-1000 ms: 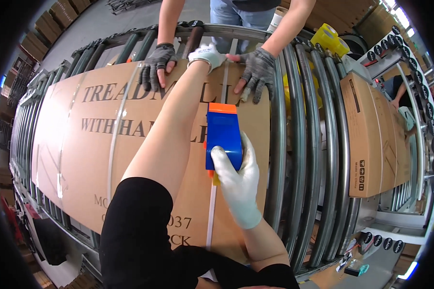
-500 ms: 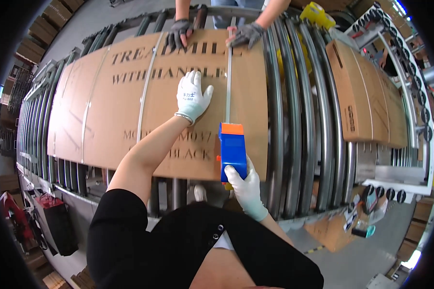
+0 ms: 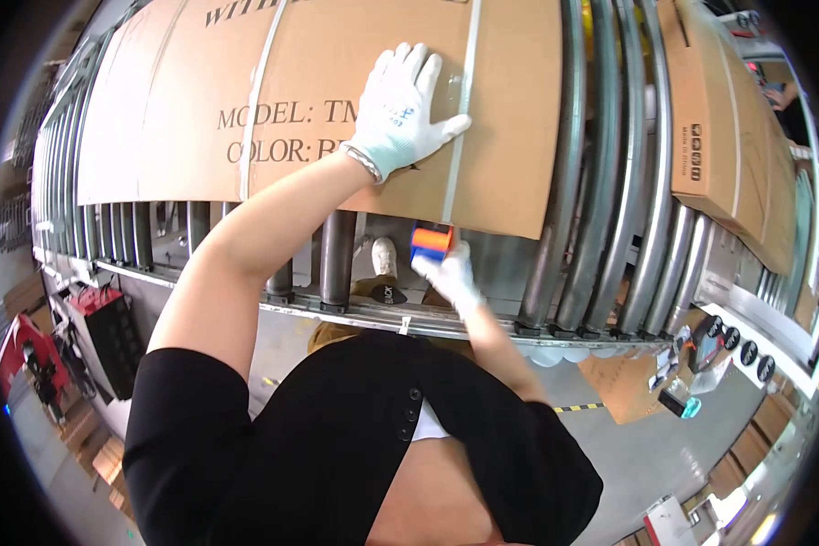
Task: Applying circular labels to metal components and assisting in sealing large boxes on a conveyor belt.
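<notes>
A large brown cardboard box (image 3: 510, 127) lies flat, with pale bands running across it. My left hand (image 3: 399, 111), in a white glove, presses flat on its top, fingers stretched and thumb out to the side. Below the box's near edge, my right hand (image 3: 453, 273), also gloved in white, grips a blue and orange tape gun (image 3: 432, 241). A strip of tape (image 3: 459, 150) runs over the top of the box, beside my left thumb, down to the tape gun. The fingers around the tape gun are partly hidden and slightly blurred.
Metal conveyor rollers (image 3: 601, 173) carry the box, with gaps between them at the near side. A second carton (image 3: 733, 136) stands on the right. A flat cardboard piece (image 3: 619, 387) lies on the floor, and a red and black machine (image 3: 100, 341) stands at the left.
My right hand has drawn the tape gun toward me, from the box top past its near edge. The view has tipped nearer, and the other person's grey-gloved hands are out of sight.
</notes>
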Demonstrator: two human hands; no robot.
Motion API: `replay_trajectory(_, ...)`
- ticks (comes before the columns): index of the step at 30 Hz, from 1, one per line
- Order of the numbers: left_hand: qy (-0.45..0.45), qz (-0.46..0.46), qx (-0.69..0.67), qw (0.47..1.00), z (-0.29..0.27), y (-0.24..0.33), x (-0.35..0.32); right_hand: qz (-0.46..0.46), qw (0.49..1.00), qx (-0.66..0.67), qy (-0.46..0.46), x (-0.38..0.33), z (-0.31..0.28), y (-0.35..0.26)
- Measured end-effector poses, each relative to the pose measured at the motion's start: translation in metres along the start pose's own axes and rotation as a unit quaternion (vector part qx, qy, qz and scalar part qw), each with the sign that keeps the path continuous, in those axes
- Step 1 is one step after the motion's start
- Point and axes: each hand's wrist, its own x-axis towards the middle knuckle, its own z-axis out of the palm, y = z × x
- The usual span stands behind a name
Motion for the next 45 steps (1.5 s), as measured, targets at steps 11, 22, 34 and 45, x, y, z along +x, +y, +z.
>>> replay_trajectory(11,-0.044,0.017,-0.034,0.998,0.008,0.003,0.011,-0.138,0.989,0.033,-0.038,0.145,0.139,0.105)
replay_trajectory(22,-0.007,0.086,-0.01,0.996,0.015,-0.012,0.002,0.086,0.966,0.067,-0.233,0.021,0.21,0.137)
replay_trajectory(34,0.071,0.081,0.021,0.994,0.009,-0.015,0.001,0.181,0.934,-0.016,-0.307,0.053,0.09,0.056)
replay_trajectory(45,0.01,0.231,-0.146,0.962,-0.015,0.024,0.004,0.265,0.894,0.159,-0.325,0.021,0.151,0.114)
